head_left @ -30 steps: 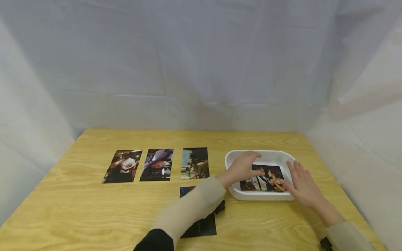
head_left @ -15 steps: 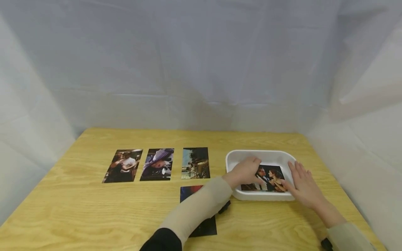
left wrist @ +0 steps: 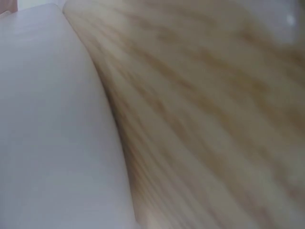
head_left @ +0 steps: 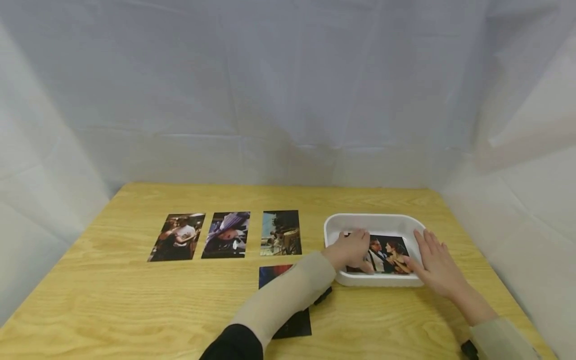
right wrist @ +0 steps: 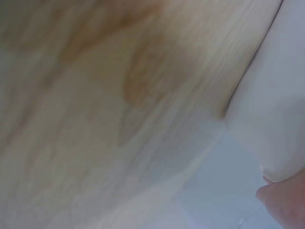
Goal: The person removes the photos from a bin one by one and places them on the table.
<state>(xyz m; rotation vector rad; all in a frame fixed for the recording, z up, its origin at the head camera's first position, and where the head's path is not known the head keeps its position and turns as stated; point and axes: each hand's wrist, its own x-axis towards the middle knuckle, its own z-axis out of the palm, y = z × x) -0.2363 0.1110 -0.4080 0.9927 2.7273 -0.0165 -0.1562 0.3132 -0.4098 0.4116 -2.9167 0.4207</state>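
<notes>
A white plastic tray point(head_left: 373, 216) stands on the right of the table, with a photo of a couple point(head_left: 389, 256) lying in it. My left hand point(head_left: 352, 250) reaches over the tray's left wall and covers the photo's left end, its thumb near the lower edge. At the tray's right end, my right hand point(head_left: 438, 265) rests with its fingers extended along the rim and its thumb pointing inward by the photo. The tray's outer wall point(left wrist: 52, 124) fills the left of the left wrist view. In the right wrist view, a fingertip point(right wrist: 288, 198) shows beside the tray wall point(right wrist: 281, 114).
Three photos lie in a row to the left: a dancing couple point(head_left: 177, 237), a person in a purple hat point(head_left: 226, 235) and an outdoor scene point(head_left: 281, 233). A darker picture card point(head_left: 294, 325) lies partly under my left forearm. White sheets hang behind the wooden table point(head_left: 135, 310).
My left hand has lowered and drawn its fingers closer over the photo's left end, after passing across its middle. My right hand has stayed at the tray's right end.
</notes>
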